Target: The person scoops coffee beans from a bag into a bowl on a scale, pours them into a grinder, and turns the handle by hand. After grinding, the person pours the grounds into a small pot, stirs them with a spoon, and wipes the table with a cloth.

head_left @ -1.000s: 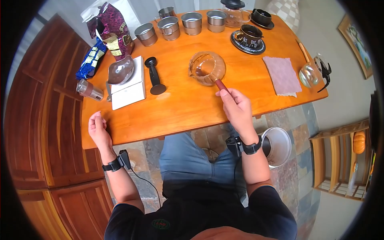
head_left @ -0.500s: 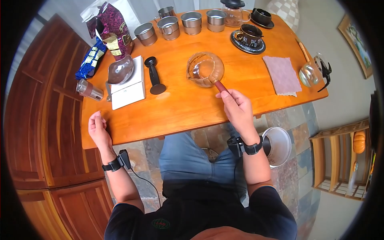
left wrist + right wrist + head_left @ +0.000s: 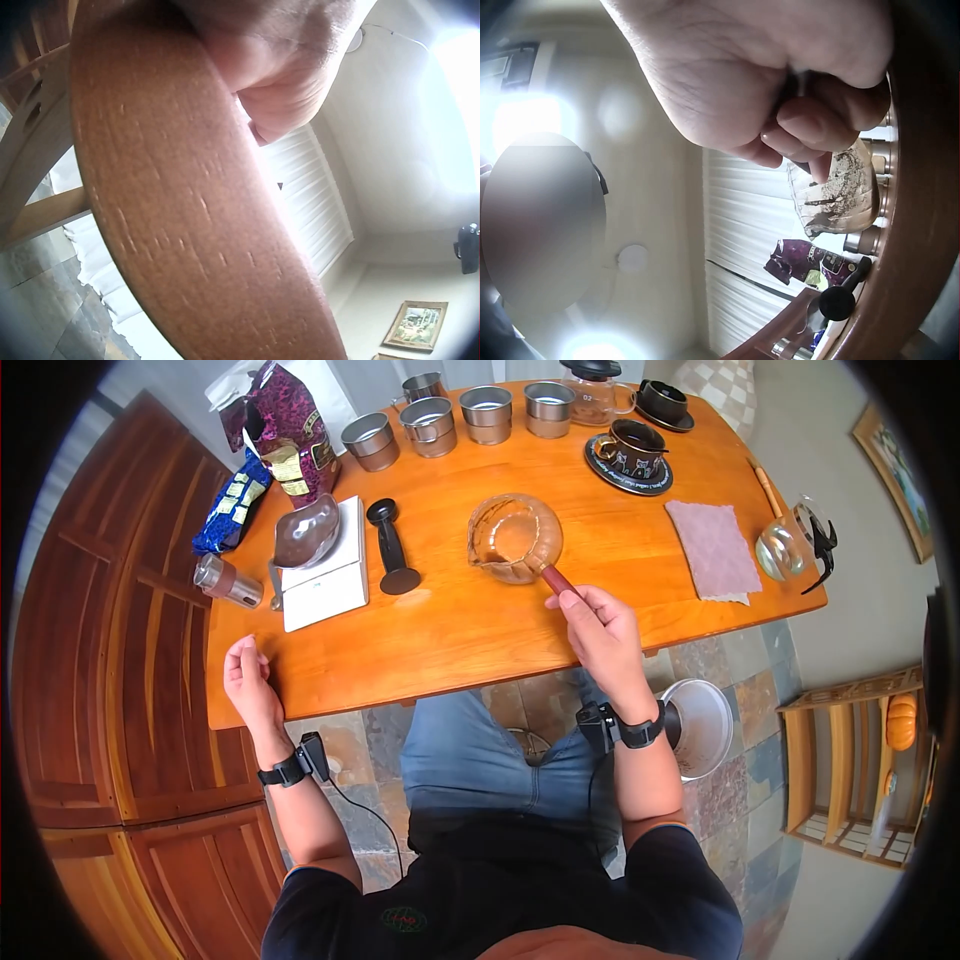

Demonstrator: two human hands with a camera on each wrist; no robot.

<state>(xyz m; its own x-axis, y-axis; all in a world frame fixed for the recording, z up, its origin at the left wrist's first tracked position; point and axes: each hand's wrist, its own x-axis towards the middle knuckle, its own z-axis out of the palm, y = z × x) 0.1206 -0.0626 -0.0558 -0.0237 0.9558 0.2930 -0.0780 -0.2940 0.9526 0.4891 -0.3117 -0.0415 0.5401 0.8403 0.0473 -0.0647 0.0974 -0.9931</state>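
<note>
My right hand (image 3: 604, 630) grips the reddish-brown handle (image 3: 560, 580) of a clear glass pot (image 3: 515, 538) with a pouring lip, over the middle of the table. Fingers curl round the handle in the right wrist view, where dark specks show on the glass pot's wall (image 3: 840, 191). At the table's front left edge, my left hand (image 3: 248, 678) rests with loosely curled fingers and nothing in it. The left wrist view has that hand (image 3: 277, 67) above the wooden edge (image 3: 187, 202), most of its fingers hidden.
Left of the pot lie a black tamper-like tool (image 3: 391, 550), a white scale (image 3: 330, 590) bearing a dark translucent bowl (image 3: 307, 532), and a steel grinder (image 3: 228, 582). Several metal cups (image 3: 428, 428) line the back. Rightward are a cat-patterned cup (image 3: 632, 452), pink cloth (image 3: 713, 550) and glass vessel (image 3: 782, 552).
The glass pot has shifted slightly left over the table and its tilt has changed a little, still in my right hand. My left hand stays put. The head view has moved slightly.
</note>
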